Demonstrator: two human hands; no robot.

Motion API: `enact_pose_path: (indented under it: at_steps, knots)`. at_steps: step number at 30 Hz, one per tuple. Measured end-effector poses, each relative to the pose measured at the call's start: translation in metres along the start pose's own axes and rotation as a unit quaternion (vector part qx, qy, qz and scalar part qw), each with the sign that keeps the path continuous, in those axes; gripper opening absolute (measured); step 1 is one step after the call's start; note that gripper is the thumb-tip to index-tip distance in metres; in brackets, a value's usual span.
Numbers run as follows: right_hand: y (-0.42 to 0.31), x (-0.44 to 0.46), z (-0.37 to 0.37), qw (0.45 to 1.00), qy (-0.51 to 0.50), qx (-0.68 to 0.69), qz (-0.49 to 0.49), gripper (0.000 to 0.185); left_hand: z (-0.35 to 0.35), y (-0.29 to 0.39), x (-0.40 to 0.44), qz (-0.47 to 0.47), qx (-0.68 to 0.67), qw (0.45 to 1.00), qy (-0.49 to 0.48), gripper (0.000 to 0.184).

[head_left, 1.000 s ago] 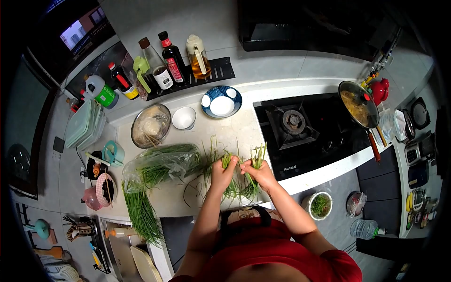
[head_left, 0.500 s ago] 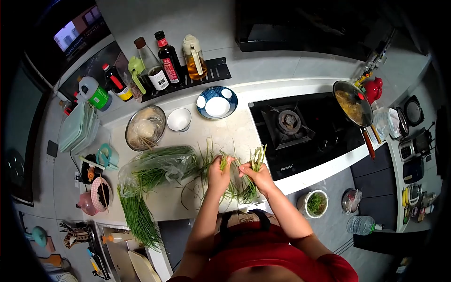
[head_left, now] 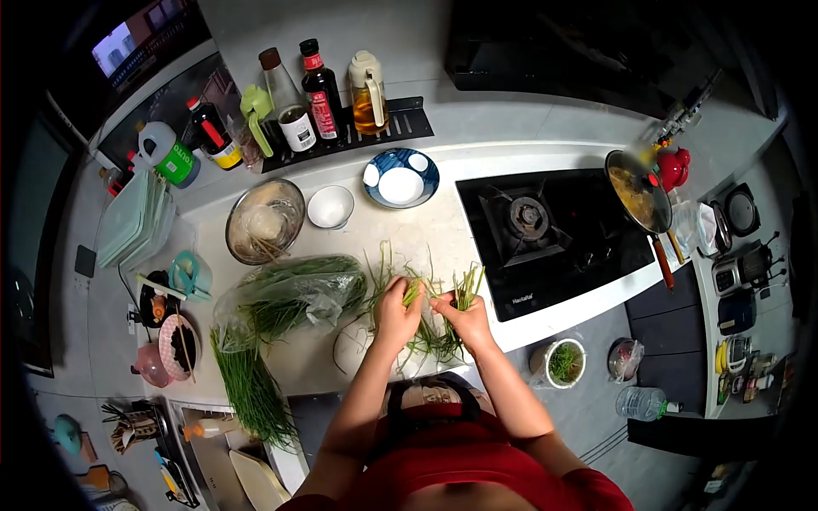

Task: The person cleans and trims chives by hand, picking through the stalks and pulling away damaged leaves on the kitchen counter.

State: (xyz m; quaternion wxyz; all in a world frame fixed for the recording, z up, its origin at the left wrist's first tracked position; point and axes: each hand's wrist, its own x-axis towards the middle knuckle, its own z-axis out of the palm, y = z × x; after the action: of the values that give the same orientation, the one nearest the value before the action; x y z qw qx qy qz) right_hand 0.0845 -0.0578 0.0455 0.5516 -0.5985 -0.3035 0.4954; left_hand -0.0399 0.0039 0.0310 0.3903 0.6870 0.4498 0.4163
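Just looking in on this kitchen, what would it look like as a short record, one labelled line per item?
Left hand: pinching thin green stalks
Right hand: gripping another bunch of stalks, close beside the left
Plastic bag: on the counter, more stalks sticking out past the front edge
Bowls behind: white bowl, blue-and-white bowl
Hob: bare burner; lidded pan at right end
Floor: white bin with greens inside
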Motion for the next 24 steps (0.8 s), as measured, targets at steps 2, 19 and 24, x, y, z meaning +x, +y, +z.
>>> enact_pose_path:
  at_steps: [2, 19, 24]
  knots:
    - [0.002, 0.001, 0.007, 1.0, -0.003, 0.002, -0.002, 0.009, -0.009, 0.003, 0.001, -0.054, 0.007, 0.998, 0.033, 0.016]
    - [0.028, -0.006, 0.035, 0.986, 0.049, -0.133, -0.089, 0.013, -0.042, -0.027, -0.001, -0.018, 0.012, 1.0, 0.003, 0.021]
    - [0.032, -0.008, 0.043, 0.982, 0.059, -0.142, -0.111, 0.013, -0.04, -0.019, -0.013, -0.046, -0.045, 0.997, -0.052, 0.018]
